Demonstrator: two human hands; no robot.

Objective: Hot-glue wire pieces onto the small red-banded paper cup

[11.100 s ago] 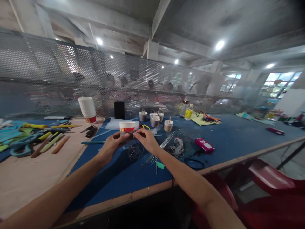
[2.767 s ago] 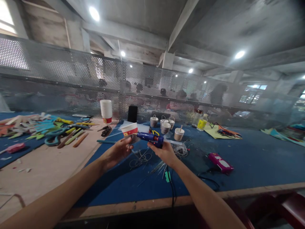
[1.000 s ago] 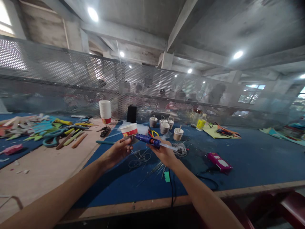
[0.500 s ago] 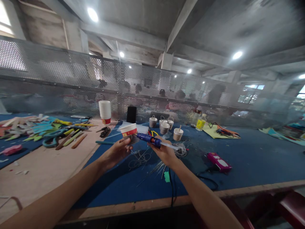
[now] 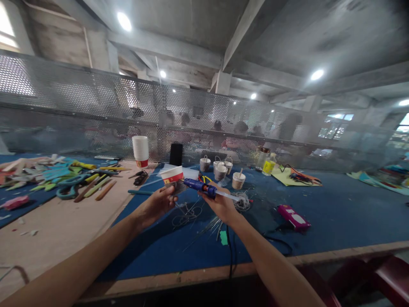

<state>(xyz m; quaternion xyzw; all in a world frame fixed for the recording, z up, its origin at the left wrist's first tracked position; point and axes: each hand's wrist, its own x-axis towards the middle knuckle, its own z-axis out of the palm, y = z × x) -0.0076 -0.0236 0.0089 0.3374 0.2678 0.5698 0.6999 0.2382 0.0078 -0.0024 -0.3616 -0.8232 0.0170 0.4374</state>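
Note:
My left hand [image 5: 159,205] is closed on a red and white paper cup [image 5: 173,175], tilted, with grey cord around its lower part. In my right hand [image 5: 223,204] is a blue glue gun [image 5: 200,187], a clear glue stick [image 5: 227,195] poking out of its back. The gun's nozzle is at the cup's right side; whether it touches I cannot tell. Beneath the hands lie loose loops of grey cord [image 5: 187,214]. A coil of grey cord [image 5: 243,200] sits just right of my right hand.
Several small cord-wrapped cups [image 5: 220,172] stand behind the hands, beside a cup with a stick [image 5: 238,181]. A stack of paper cups [image 5: 140,150] and scissors [image 5: 68,187] are at left. A magenta box [image 5: 294,217] lies right. A black cable [image 5: 230,256] hangs over the front edge.
Almost nothing differs. The cup has shifted very slightly to the left, while both hands keep their hold and the glue gun stays at its side.

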